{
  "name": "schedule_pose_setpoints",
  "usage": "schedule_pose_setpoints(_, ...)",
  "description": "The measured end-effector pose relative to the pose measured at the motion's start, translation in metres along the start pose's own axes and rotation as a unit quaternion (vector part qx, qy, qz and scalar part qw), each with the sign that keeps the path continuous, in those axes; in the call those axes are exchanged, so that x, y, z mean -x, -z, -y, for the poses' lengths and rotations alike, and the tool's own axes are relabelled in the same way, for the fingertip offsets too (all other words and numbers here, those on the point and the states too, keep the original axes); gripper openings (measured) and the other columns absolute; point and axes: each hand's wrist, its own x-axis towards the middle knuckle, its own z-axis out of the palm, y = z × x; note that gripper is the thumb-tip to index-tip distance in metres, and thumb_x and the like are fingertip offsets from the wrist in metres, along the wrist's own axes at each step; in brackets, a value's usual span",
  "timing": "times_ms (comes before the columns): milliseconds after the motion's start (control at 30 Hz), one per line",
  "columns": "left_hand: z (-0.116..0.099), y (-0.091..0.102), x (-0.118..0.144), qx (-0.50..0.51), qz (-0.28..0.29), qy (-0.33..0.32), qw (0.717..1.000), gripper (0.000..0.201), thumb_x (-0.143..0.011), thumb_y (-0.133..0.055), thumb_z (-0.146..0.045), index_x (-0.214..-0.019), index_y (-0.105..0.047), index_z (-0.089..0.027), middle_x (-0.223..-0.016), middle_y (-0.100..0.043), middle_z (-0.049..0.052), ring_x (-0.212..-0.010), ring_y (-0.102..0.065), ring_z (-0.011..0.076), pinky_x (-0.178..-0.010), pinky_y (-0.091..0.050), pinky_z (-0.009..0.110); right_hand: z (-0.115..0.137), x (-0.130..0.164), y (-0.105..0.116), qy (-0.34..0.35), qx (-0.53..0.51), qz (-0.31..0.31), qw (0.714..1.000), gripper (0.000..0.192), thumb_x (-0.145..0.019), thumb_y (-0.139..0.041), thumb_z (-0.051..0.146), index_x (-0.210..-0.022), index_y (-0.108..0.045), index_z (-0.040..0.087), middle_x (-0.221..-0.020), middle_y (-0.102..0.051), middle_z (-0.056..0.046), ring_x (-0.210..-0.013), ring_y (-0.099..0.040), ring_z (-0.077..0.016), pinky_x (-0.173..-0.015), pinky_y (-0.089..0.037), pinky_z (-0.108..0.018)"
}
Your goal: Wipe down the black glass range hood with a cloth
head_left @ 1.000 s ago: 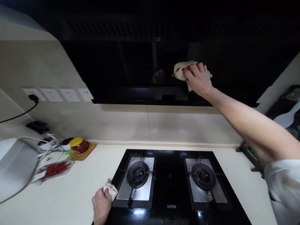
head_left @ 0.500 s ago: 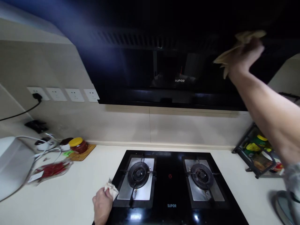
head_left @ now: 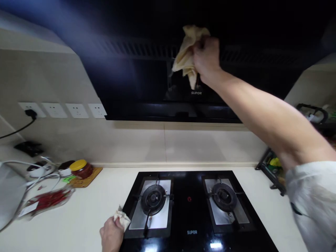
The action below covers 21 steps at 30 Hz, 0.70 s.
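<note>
My right hand (head_left: pixel 208 57) is raised and closed on a yellowish cloth (head_left: pixel 187 52), which lies against the black range hood (head_left: pixel 131 80) near its middle, just above the brand lettering. The cloth hangs in folds below and left of the fingers. Low on the left, my left hand (head_left: pixel 112 233) grips a crumpled whitish cloth (head_left: pixel 122 218) and rests at the left edge of the black gas stove (head_left: pixel 183 217). Two burners show on the stove, the left burner (head_left: pixel 153 199) and the right burner (head_left: pixel 224 197).
On the left counter are a yellow-lidded jar (head_left: pixel 81 169) on a wooden board (head_left: pixel 96 175), a bag of red chillies (head_left: pixel 48 199) and cables. Wall sockets (head_left: pixel 76 110) line the wall, one with a black plug. A dark rack (head_left: pixel 271 171) stands right, partly behind my arm.
My right hand has swept leftward across the hood with the yellowish cloth, from its right side to the middle. My left hand stays by the stove's left edge with its cloth.
</note>
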Motion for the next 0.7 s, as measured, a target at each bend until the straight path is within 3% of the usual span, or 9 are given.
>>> schedule_pose_setpoints(100, 0.000, -0.001, -0.001, -0.003, -0.007, -0.003, 1.000, 0.034, -0.110, -0.036, -0.036, -0.111, -0.065, -0.018, -0.116, -0.074, 0.025, -0.113, -0.070, 0.0450, -0.106, -0.056, 0.053, -0.022, 0.007, 0.070, -0.021, -0.066, -0.082, 0.994, 0.033, -0.109, -0.058, 0.001, -0.082, -0.057, 0.021, -0.088, -0.071, 0.001, -0.089, -0.065, -0.0113, -0.081, -0.054, -0.025)
schedule_pose_setpoints(200, 0.000, -0.002, -0.002, 0.004, -0.018, -0.006, 1.000, 0.033, -0.110, -0.037, -0.037, -0.107, -0.064, -0.019, -0.113, -0.074, 0.024, -0.111, -0.072, 0.0440, -0.107, -0.057, 0.052, -0.049, 0.012, 0.142, -0.005, -0.160, -0.120, 0.980, 0.027, -0.107, -0.067, 0.014, -0.084, -0.062, 0.026, -0.095, -0.076, -0.001, -0.090, -0.068, -0.0163, -0.086, -0.060, -0.033)
schedule_pose_setpoints(267, 0.000, -0.002, -0.003, 0.010, -0.017, -0.009, 1.000, 0.030, -0.108, -0.037, -0.036, -0.105, -0.063, -0.021, -0.112, -0.074, 0.024, -0.110, -0.072, 0.0441, -0.109, -0.056, 0.053, -0.061, 0.012, 0.174, -0.001, -0.174, -0.136, 0.975, 0.029, -0.106, -0.073, 0.027, -0.080, -0.060, 0.027, -0.097, -0.076, -0.005, -0.096, -0.072, -0.0211, -0.092, -0.062, -0.040)
schedule_pose_setpoints(333, 0.000, -0.001, -0.003, 0.013, -0.013, -0.007, 1.000, 0.027, -0.107, -0.037, -0.036, -0.103, -0.061, -0.022, -0.111, -0.074, 0.024, -0.109, -0.071, 0.0445, -0.109, -0.056, 0.054, -0.063, 0.012, 0.187, -0.010, -0.171, -0.138, 0.976, 0.033, -0.105, -0.076, 0.033, -0.079, -0.056, 0.025, -0.097, -0.075, -0.007, -0.102, -0.076, -0.0243, -0.097, -0.063, -0.044)
schedule_pose_setpoints(400, -0.001, -0.001, -0.003, 0.018, -0.010, -0.005, 1.000, 0.025, -0.107, -0.037, -0.036, -0.101, -0.058, -0.024, -0.110, -0.074, 0.024, -0.109, -0.070, 0.0448, -0.109, -0.055, 0.054, -0.056, 0.010, 0.177, -0.023, -0.191, -0.133, 0.972, 0.031, -0.103, -0.076, 0.032, -0.080, -0.057, 0.025, -0.098, -0.076, -0.006, -0.108, -0.078, -0.0248, -0.102, -0.064, -0.045)
schedule_pose_setpoints(467, -0.003, 0.000, -0.002, 0.025, -0.012, -0.006, 1.000, 0.022, -0.108, -0.037, -0.036, -0.099, -0.055, -0.026, -0.108, -0.074, 0.023, -0.108, -0.070, 0.0446, -0.109, -0.055, 0.054, -0.040, 0.010, 0.147, -0.031, -0.240, -0.104, 0.965, 0.023, -0.101, -0.079, 0.031, -0.087, -0.062, 0.027, -0.106, -0.080, -0.005, -0.113, -0.078, -0.0241, -0.105, -0.066, -0.044)
schedule_pose_setpoints(600, -0.006, 0.002, 0.000, 0.041, -0.020, -0.008, 0.999, 0.018, -0.107, -0.039, -0.033, -0.093, -0.050, -0.029, -0.102, -0.072, 0.019, -0.104, -0.069, 0.0420, -0.112, -0.053, 0.054, 0.003, 0.015, 0.055, -0.058, -0.350, -0.028, 0.934, 0.031, -0.098, -0.090, 0.045, -0.099, -0.065, 0.027, -0.118, -0.084, -0.001, -0.117, -0.078, -0.0218, -0.111, -0.067, -0.046)
schedule_pose_setpoints(700, -0.009, 0.004, 0.000, 0.058, -0.015, -0.011, 0.998, 0.020, -0.108, -0.039, -0.033, -0.092, -0.050, -0.029, -0.099, -0.071, 0.018, -0.104, -0.069, 0.0416, -0.113, -0.053, 0.055, 0.028, 0.020, -0.003, -0.110, -0.355, 0.017, 0.928, 0.018, -0.111, -0.078, 0.034, -0.109, -0.063, 0.025, -0.123, -0.085, 0.002, -0.119, -0.075, -0.0147, -0.119, -0.064, -0.040)
